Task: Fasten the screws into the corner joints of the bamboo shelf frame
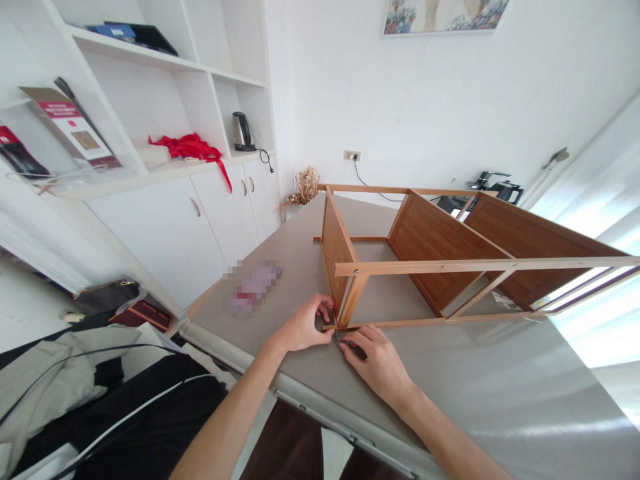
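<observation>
A wooden shelf frame point(430, 267) with brown panels lies on its side on the grey table. My left hand point(307, 325) is at its near lower corner, the fingers curled and pinching the end of the bottom rail point(329, 328). Just to the right, my right hand point(376, 357) is closed, thumb and fingers pressed together on a small thin metal tool point(346, 343), which points at the same corner. The tool is mostly hidden by the fingers, so its exact kind is unclear. A screw head point(357, 271) shows in the upper near rail.
On the grey table point(480, 373), a blurred pale pouch-like item point(253, 288) lies left of the frame. White cabinets point(165, 220) with a kettle point(242, 131) and red ribbon point(193, 147) stand at left. Clothes point(145, 393) are piled at lower left. Another kettle point(507, 192) stands behind the frame.
</observation>
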### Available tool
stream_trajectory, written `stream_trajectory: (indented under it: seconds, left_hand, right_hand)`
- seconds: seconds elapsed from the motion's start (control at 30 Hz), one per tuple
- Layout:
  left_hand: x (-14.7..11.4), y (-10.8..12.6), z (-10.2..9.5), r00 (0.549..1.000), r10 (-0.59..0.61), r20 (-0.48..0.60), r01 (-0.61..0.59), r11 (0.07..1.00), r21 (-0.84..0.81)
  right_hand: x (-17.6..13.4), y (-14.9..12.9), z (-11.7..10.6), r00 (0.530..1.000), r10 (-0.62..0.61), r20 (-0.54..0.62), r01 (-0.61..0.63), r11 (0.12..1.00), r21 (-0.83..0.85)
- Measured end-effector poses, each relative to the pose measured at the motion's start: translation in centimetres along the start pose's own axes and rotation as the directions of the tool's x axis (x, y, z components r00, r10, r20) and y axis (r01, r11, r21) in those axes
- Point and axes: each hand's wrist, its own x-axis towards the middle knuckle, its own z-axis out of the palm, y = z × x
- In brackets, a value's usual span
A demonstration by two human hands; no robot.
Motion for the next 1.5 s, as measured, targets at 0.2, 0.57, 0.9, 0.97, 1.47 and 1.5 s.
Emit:
stream_trajectory:
  seconds: [0.2,0.57,0.9,0.97,1.47,1.5]
  left_hand:
    - [0.1,-0.2,0.1,1.0,-0.001,-0.002,0.001,1.0,0.007]
    - [0.1,-0.3,0.2,1.0,-0.023,0.001,0.023,0.999,0.022]
    - [0.1,-0.2,0.2,1.0,-0.029,-0.009,0.03,0.999,0.024]
    - [0.1,-0.3,0.2,1.0,-0.029,-0.006,0.029,0.999,0.025]
    - [0.1,-0.5,0.3,0.999,-0.031,-0.012,0.032,0.999,0.028]
    - [0.1,-0.5,0.3,0.999,-0.029,-0.013,0.029,0.999,0.029]
  right_hand:
    - [0.1,-0.3,-0.3,0.999,0.0,-0.048,0.002,0.999,0.033]
    - [0.2,-0.5,-0.1,0.998,-0.038,-0.046,0.039,0.999,0.017]
    - [0.2,0.1,-0.9,0.989,-0.129,0.07,0.132,0.99,-0.043]
    - [0.2,0.2,-1.2,0.985,-0.153,0.078,0.159,0.985,-0.069]
    - [0.4,0.0,-1.7,0.976,-0.193,0.099,0.197,0.98,-0.034]
    - [0.5,0.0,-1.6,0.975,-0.196,0.103,0.2,0.979,-0.031]
